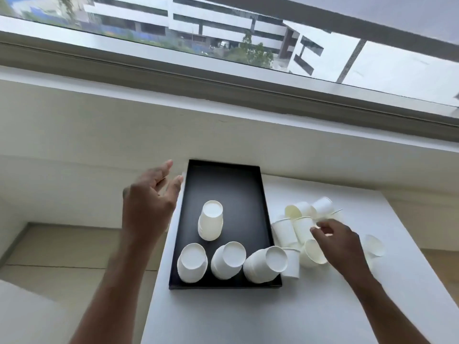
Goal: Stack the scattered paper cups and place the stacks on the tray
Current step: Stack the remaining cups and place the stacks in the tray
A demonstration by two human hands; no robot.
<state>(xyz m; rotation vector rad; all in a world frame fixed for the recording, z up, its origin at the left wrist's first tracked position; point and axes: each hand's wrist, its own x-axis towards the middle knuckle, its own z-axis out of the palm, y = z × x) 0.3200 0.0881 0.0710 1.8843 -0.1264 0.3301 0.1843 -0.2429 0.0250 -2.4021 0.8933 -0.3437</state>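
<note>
I'm hovering my right hand [340, 239] over the loose cups [304, 227] lying on the tabletop by the tray's [223, 180] right edge. Can't tell if it's pinching one. Left hand [146, 202] is hanging open, empty. They're looking light and crushable, so I'm aiming to take sidewalls gently, not rims.

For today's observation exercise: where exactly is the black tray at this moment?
In the head view, the black tray lies at the left of the white table, between the left hand and the loose cups.
</note>
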